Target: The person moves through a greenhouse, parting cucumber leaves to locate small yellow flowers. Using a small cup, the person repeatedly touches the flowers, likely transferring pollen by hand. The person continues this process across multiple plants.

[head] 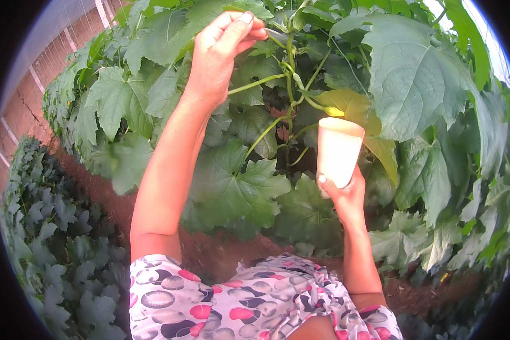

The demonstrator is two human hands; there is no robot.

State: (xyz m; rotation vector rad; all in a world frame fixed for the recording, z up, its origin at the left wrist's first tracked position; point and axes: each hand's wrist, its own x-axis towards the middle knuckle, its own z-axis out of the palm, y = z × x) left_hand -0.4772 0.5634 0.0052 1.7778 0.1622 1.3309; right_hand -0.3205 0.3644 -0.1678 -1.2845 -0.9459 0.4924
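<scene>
A climbing cucurbit vine (290, 55) with broad lobed leaves rises in front of me. My left hand (227, 44) is raised beside its upper stem, thumb and fingers brought together. Whether something thin is pinched between those fingertips cannot be made out. Lower and to the right, my right hand (349, 193) grips a white cup (341, 148) around its lower part. The cup is nearly upright, and its contents are hidden. Just above its rim hangs a yellow flower bud (334, 111) on a green stalk. A yellowing leaf (350, 104) is behind the bud and cup.
Large leaves (416, 76) crowd in on the right, close to the cup. A thin string (349, 68) runs through the foliage. Another row of plants (63, 238) grows at the lower left, across bare reddish soil (97, 187). A brown wall (46, 63) stands beyond.
</scene>
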